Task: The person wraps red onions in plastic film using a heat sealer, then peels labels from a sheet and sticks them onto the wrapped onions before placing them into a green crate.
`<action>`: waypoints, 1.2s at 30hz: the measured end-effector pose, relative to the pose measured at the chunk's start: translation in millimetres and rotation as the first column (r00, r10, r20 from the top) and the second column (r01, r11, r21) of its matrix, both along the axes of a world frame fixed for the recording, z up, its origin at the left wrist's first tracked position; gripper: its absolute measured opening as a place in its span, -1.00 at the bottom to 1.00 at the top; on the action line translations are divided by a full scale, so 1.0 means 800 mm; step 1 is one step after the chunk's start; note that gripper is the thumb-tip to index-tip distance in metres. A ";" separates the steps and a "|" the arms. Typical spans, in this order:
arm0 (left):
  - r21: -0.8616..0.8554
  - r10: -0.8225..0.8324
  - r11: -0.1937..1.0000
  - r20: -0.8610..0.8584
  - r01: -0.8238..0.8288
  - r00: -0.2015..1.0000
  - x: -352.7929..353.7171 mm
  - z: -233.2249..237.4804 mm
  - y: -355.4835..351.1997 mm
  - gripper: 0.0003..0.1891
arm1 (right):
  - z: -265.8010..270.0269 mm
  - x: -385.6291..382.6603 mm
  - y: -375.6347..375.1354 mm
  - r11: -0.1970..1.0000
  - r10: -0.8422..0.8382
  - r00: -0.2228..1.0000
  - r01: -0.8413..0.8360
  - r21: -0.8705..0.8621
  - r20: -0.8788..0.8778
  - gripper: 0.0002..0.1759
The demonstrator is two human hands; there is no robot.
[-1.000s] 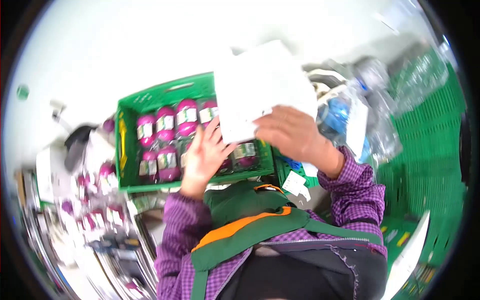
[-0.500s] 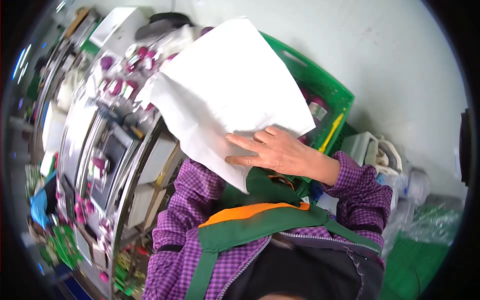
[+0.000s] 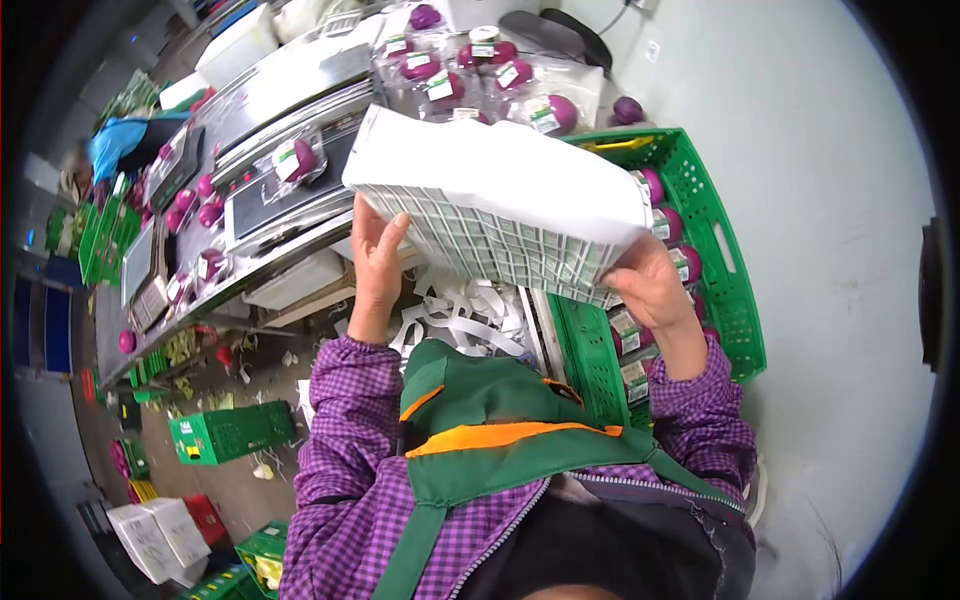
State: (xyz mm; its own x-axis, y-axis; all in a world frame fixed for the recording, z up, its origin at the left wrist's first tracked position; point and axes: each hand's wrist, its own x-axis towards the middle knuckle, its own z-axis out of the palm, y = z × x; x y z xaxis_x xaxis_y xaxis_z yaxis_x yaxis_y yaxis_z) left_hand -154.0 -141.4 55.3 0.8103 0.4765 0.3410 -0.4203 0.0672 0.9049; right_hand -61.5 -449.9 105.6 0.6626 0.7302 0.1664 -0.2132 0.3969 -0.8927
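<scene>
In front of my chest I hold a large white paper sheet (image 3: 490,150), bent so that a grid-patterned side faces me along its lower part. My left hand (image 3: 378,262) grips the left edge, its thumb up at the front and some fingers hidden behind. At the lower right corner, my right hand (image 3: 655,285) pinches the sheet between thumb and fingers. Beneath and right of the sheet stands a green crate (image 3: 735,260) with several wrapped, labelled purple vegetables (image 3: 668,225). The sheet covers part of the crate.
Bagged purple vegetables (image 3: 440,88) lie on the metal table ahead. One wrapped purple vegetable (image 3: 295,160) sits on a dark flat plate (image 3: 262,212). White paper strips (image 3: 470,320) are piled below the sheet. A green crate (image 3: 232,432) stands on the floor at left.
My view has turned toward the table and crate. The sheet has tilted, showing its patterned side. My left hand, hidden before, now shows at the left edge; my right has moved to the right corner.
</scene>
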 end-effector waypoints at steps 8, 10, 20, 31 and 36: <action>0.022 0.167 0.986 -0.098 -0.165 0.981 -0.067 0.004 0.046 -0.37 | -0.022 -0.008 0.090 0.983 -0.181 0.969 0.173 -0.057 -0.167 -0.20; -0.006 0.119 0.993 -0.157 -0.121 0.980 -0.086 0.003 0.062 -0.40 | -0.036 -0.017 0.112 0.908 -0.331 0.903 0.384 -0.168 0.273 -0.30; 0.091 -0.067 0.987 -0.502 0.130 0.862 -0.145 -0.017 0.122 -0.81 | -0.053 -0.070 0.104 0.735 -0.278 0.832 0.506 -0.451 0.480 -0.84; 0.362 -0.108 0.906 -0.300 0.218 0.948 -0.088 -0.039 0.087 -0.87 | -0.042 -0.133 0.073 0.329 0.045 0.552 0.779 -0.534 0.833 -0.67; 0.222 -0.218 0.921 -0.387 0.320 0.896 -0.057 -0.029 0.054 -0.87 | -0.020 -0.100 0.147 0.555 -0.093 0.499 0.744 -0.371 0.862 -0.74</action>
